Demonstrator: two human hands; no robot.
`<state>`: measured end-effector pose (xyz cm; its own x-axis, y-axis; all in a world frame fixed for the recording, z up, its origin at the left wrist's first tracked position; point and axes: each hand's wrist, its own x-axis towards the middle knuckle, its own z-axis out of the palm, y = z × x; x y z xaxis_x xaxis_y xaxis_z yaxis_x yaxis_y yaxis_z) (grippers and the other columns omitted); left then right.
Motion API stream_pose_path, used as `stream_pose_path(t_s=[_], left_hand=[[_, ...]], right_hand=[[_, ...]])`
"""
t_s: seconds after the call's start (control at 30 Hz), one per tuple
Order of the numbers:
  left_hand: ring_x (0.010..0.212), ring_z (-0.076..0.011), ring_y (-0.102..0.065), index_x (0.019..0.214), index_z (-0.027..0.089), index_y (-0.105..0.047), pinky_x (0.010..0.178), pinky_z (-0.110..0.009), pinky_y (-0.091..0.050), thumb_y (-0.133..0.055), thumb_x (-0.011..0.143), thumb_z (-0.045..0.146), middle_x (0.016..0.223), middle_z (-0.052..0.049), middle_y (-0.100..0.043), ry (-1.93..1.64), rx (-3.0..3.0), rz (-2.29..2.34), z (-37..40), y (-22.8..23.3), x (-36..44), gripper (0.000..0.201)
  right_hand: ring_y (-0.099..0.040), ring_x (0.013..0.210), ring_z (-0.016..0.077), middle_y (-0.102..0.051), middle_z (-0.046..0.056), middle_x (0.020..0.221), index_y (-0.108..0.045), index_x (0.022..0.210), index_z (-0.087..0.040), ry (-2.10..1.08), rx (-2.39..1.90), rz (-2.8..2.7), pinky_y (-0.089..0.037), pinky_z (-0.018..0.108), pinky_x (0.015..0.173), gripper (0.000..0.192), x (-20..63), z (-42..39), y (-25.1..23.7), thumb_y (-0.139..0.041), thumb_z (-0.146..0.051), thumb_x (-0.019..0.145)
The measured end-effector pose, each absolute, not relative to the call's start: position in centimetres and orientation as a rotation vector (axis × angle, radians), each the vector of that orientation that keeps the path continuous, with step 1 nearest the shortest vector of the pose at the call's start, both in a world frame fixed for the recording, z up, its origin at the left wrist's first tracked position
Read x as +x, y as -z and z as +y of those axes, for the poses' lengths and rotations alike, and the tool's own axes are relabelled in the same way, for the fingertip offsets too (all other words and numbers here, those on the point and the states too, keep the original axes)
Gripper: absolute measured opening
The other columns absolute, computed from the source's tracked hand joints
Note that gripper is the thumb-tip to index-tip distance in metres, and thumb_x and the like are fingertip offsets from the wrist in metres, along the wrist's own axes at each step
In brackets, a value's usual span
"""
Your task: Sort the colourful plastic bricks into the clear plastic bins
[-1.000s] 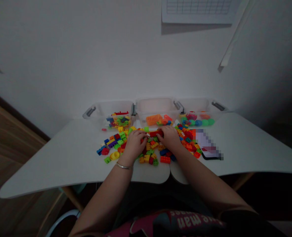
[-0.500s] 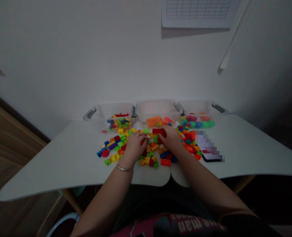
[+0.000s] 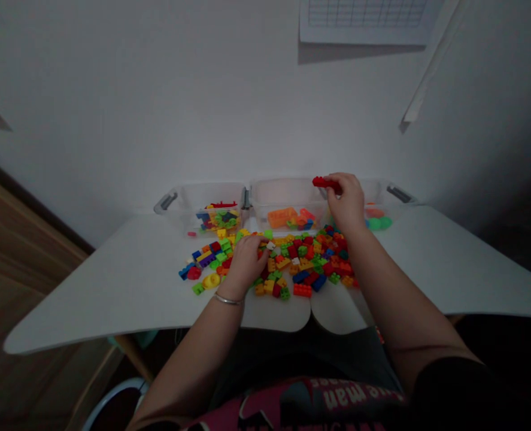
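My right hand [image 3: 346, 200] is raised over the back of the table, between the middle and right bins. It pinches a long red building block [image 3: 320, 181] by one end, with the other end pointing left. My left hand [image 3: 247, 260] stays low over the pile of colourful building blocks [image 3: 308, 263], its fingers curled. A small white building block [image 3: 270, 245] shows at the tips of its thumb and index finger. The palm hides some blocks under it.
Three clear bins stand along the wall: the left bin [image 3: 188, 197] holds mixed pieces, the middle bin [image 3: 265, 194] orange and other pieces, the right bin [image 3: 375, 190] round green and orange ones. A yellow ring-shaped piece [image 3: 211, 281] lies at the pile's left edge on the white table [image 3: 126, 287].
My right hand has lifted the red block from above the pile, up and to the right toward the bins. The left hand has barely moved. My right forearm now covers the phone's place.
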<state>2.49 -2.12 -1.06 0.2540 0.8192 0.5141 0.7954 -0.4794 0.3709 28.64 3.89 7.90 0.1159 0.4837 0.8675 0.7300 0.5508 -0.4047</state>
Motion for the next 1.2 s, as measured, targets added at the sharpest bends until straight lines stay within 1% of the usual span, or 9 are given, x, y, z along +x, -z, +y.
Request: stream_pose_path(t_s=[0.1,0.3,0.4,0.53,0.7,0.83,0.97,1.07,1.2], left_hand=[[0.107,-0.0273,-0.060,0.103,0.019,-0.065,0.100,-0.046,-0.046,-0.056,0.086,0.022,0.106,-0.009,-0.070,-1.024,2.483,1.572,-2.1,1.1,2.5,0.019],[0.109,-0.0268,-0.060,0.103,0.021,-0.066,0.101,-0.045,-0.045,-0.057,0.087,0.023,0.109,-0.008,-0.070,-0.998,2.492,1.557,-1.8,1.2,2.6,0.019],[0.109,-0.0266,-0.060,0.103,0.022,-0.066,0.102,-0.046,-0.045,-0.057,0.086,0.022,0.108,-0.008,-0.070,-0.994,2.491,1.556,-1.8,1.3,2.5,0.019],[0.109,-0.0264,-0.060,0.102,0.022,-0.066,0.101,-0.046,-0.045,-0.057,0.086,0.022,0.108,-0.007,-0.070,-1.003,2.489,1.545,-1.8,1.3,2.5,0.018],[0.108,-0.0258,-0.060,0.100,0.021,-0.066,0.102,-0.045,-0.044,-0.057,0.086,0.022,0.109,-0.007,-0.070,-1.004,2.489,1.538,-1.8,1.2,2.4,0.016],[0.108,-0.0257,-0.059,0.100,0.021,-0.066,0.101,-0.045,-0.044,-0.058,0.086,0.021,0.109,-0.007,-0.070,-1.007,2.490,1.541,-1.9,1.1,2.5,0.016],[0.108,-0.0252,-0.059,0.099,0.022,-0.066,0.101,-0.045,-0.044,-0.058,0.086,0.021,0.108,-0.006,-0.070,-1.006,2.495,1.530,-1.8,1.2,2.5,0.015],[0.108,-0.0251,-0.059,0.099,0.021,-0.066,0.101,-0.044,-0.044,-0.058,0.086,0.021,0.109,-0.006,-0.070,-1.015,2.502,1.522,-1.7,1.3,2.5,0.015],[0.108,-0.0247,-0.059,0.099,0.021,-0.067,0.102,-0.044,-0.044,-0.058,0.086,0.021,0.109,-0.007,-0.070,-1.002,2.496,1.519,-1.5,1.5,2.6,0.015]], right_hand=[[-0.060,0.102,0.0226,-0.068,0.012,0.103,-0.069,0.097,-0.018,0.240,-1.153,-1.644,-0.050,0.040,0.096,0.023,28.6,5.3,-7.6,-0.049,-0.015,0.085],[-0.066,0.092,0.0244,-0.074,0.009,0.095,-0.073,0.092,-0.018,0.191,-1.375,-1.860,-0.050,0.040,0.089,0.031,27.7,6.9,-5.7,-0.043,-0.019,0.090],[-0.066,0.087,0.0248,-0.075,0.009,0.087,-0.075,0.085,-0.019,0.264,-1.438,-1.896,-0.049,0.041,0.087,0.035,27.3,6.8,-5.3,-0.041,-0.022,0.093],[-0.065,0.086,0.0271,-0.073,0.012,0.082,-0.075,0.083,-0.016,0.351,-1.491,-1.899,-0.046,0.043,0.088,0.038,27.1,6.3,-5.2,-0.041,-0.027,0.095],[-0.065,0.088,0.0284,-0.074,0.013,0.084,-0.075,0.084,-0.015,0.309,-1.480,-1.953,-0.046,0.045,0.089,0.038,27.3,6.2,-5.5,-0.040,-0.026,0.095],[-0.065,0.095,0.0257,-0.075,0.008,0.094,-0.075,0.091,-0.020,0.164,-1.283,-1.918,-0.048,0.042,0.090,0.028,27.6,5.3,-6.4,-0.046,-0.024,0.091],[-0.064,0.096,0.0246,-0.074,0.007,0.095,-0.072,0.092,-0.021,0.180,-1.104,-1.767,-0.047,0.041,0.092,0.025,27.8,2.3,-6.8,-0.047,-0.024,0.090],[-0.065,0.094,0.0233,-0.073,0.006,0.094,-0.071,0.090,-0.021,0.089,-1.049,-1.774,-0.050,0.039,0.088,0.023,27.8,-0.2,-5.7,-0.048,-0.026,0.091],[-0.065,0.094,0.0236,-0.074,0.007,0.095,-0.071,0.090,-0.021,0.083,-1.199,-1.812,-0.049,0.038,0.087,0.023,27.5,-1.7,-2.8,-0.048,-0.023,0.091]])
